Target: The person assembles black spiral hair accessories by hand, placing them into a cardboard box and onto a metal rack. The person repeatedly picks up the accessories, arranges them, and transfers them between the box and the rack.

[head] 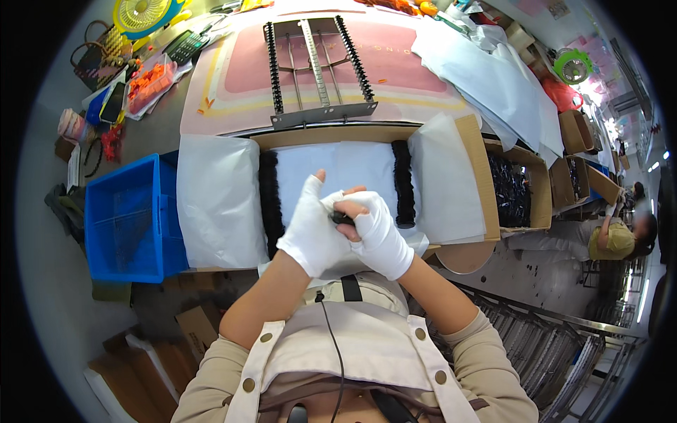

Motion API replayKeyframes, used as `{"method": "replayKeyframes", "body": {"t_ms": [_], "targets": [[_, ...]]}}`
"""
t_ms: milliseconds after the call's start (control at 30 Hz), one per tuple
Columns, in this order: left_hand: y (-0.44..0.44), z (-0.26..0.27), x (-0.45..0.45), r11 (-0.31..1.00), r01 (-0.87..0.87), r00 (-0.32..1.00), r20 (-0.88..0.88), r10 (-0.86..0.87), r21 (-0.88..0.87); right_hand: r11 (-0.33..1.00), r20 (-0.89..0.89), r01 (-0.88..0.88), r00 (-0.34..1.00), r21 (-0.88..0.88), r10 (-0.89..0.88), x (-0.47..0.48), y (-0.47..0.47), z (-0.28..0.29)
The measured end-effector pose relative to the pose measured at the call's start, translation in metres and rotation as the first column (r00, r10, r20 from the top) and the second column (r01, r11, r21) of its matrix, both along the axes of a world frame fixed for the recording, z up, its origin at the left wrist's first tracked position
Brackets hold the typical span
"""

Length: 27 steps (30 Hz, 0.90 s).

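My left hand (313, 232) and my right hand (382, 232), both in white fingerless gloves, meet in front of my body. Fingers of my right hand curl around a small dark object (341, 217), too covered to identify. My left thumb points up, while its other fingers are partly hidden behind the right hand, so its grip is unclear. Below them is a cardboard box (328, 134) lined with white paper sheets (336, 164). A row of black pieces (271, 195) runs along the left of the sheets, another black row (404, 182) along the right.
A metal rack with toothed side bars (317, 63) lies on a pink mat (243, 63). Left stands a blue plastic crate (124, 219); right, a carton of black wrapped pieces (510, 187). White sheets (492, 84) cover the right tabletop. Another person (608, 240) works farther right.
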<state>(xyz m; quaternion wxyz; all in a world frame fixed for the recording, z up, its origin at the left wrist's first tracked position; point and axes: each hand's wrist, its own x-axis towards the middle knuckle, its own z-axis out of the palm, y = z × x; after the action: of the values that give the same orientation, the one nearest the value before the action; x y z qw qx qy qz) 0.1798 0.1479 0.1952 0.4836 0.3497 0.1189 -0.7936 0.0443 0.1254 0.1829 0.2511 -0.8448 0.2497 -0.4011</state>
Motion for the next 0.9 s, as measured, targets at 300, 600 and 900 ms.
{"method": "replayKeyframes", "body": {"t_ms": [300, 600, 900], "targets": [[-0.006, -0.015, -0.009, 0.986, 0.108, 0.975, 0.182, -0.129, 0.124, 0.947, -0.418, 0.11, 0.877, -0.302, -0.235, -0.015, 0.009, 0.0], [0.004, -0.02, -0.025, 0.993, 0.11, 0.957, 0.268, -0.115, 0.032, 0.882, -0.497, 0.197, 0.764, -0.428, -0.412, -0.033, 0.017, -0.01], [0.003, -0.05, -0.05, 0.944, 0.228, 0.92, 0.266, -0.289, 0.239, 0.966, -0.653, 0.114, 0.718, -0.232, -0.242, -0.036, 0.025, 0.006]]}}
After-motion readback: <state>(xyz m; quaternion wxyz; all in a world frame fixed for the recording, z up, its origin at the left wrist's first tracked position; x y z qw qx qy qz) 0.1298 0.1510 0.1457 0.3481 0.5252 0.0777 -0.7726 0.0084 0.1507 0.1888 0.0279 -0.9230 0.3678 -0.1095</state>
